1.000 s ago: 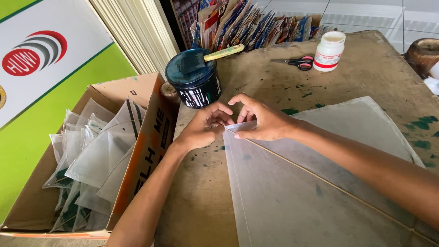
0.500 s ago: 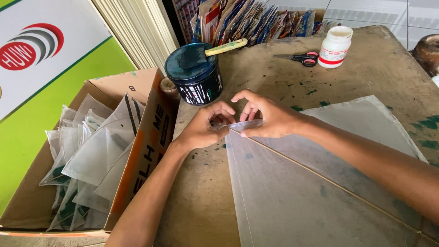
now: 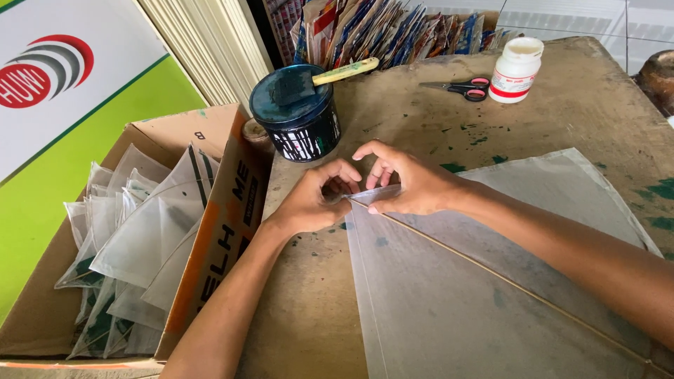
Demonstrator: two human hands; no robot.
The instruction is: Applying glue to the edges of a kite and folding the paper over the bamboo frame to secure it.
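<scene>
Pinching the top corner of the translucent paper kite lying flat on the worktable, the left hand curls closed on it. Just beside, the right hand presses the same corner, fingers half spread. Too hard a pull there could tear the thin sheet off its thin stick.

I see my left hand and right hand meeting at the near-left corner of a translucent paper sheet lying on the table, fingertips pinching its tip where a thin stick runs diagonally under the paper. Toward the table's far-left corner stands a dark paint can with a foam brush across its lid. Scissors and a white bottle sit along the far edge. Beside the left edge, a cardboard box holds folded paper pieces.
</scene>
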